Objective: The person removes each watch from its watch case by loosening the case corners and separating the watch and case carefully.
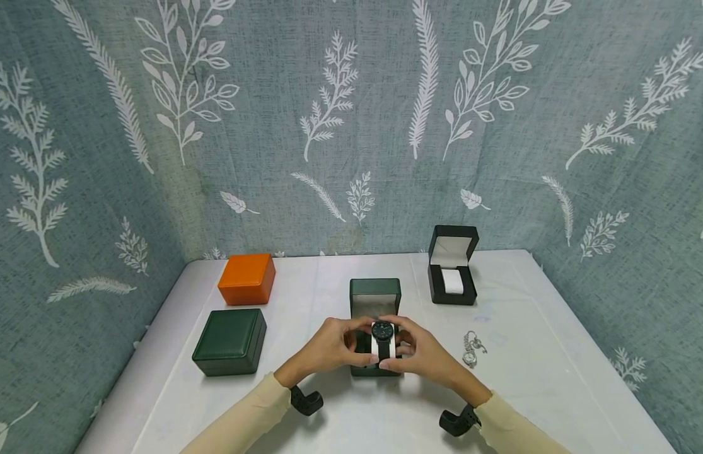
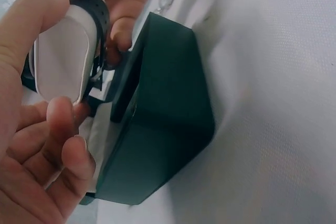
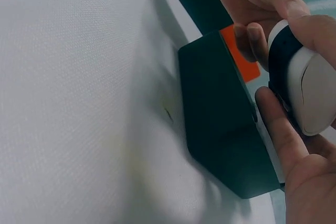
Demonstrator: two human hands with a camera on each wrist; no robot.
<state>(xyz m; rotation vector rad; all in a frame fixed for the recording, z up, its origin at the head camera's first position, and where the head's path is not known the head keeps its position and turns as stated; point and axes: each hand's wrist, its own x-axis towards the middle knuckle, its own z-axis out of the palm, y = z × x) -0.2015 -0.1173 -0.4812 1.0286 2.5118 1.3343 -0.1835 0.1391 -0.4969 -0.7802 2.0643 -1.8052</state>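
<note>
Both hands hold a black wristwatch [image 1: 382, 330], its strap wrapped round a white cushion [image 2: 63, 61], above an open green watch box [image 1: 376, 287]. My left hand [image 1: 334, 343] grips the cushion from the left side, its thumb on the near end. On the other side, my right hand [image 1: 422, 352] pinches it with thumb and fingers. In the right wrist view, the dark strap [image 3: 282, 59] curves round the cushion's end. The box's raised lid stands behind the hands, which hide much of its inside.
At left sit a closed green box [image 1: 229, 340] and an orange box [image 1: 246, 279]. An open black box [image 1: 453, 293] with a white cushion stands at back right. A silver chain-like watch [image 1: 470, 357] lies right of the hands on the white-covered table [image 1: 533, 353]. Patterned curtains surround it.
</note>
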